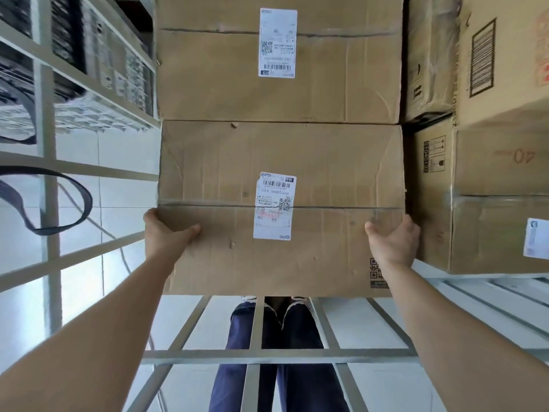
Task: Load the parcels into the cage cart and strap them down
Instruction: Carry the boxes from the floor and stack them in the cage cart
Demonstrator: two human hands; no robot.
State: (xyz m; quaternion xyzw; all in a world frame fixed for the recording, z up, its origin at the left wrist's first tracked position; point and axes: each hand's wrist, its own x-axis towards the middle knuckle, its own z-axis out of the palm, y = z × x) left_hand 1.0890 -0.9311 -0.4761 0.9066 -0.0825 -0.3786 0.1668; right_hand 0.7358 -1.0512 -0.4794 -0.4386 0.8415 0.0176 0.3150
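A large brown cardboard parcel (320, 173) with a white shipping label fills the middle of the head view. My left hand (166, 233) grips its left edge, thumb across the top face. My right hand (393, 242) holds its right edge, fingers curled round the side. A second labelled parcel (208, 69) lies directly beyond it, touching it. The grey metal bars of the cage cart (267, 355) run below the held parcel and up the left side. A dark strap (74, 200) hangs in a loop on the left bars.
More cardboard boxes (502, 179) are stacked at the right, close beside the held parcel. Shelving (98, 66) with small packed goods stands at the upper left. My legs in blue trousers (291, 328) show through the cart bars over a pale tiled floor.
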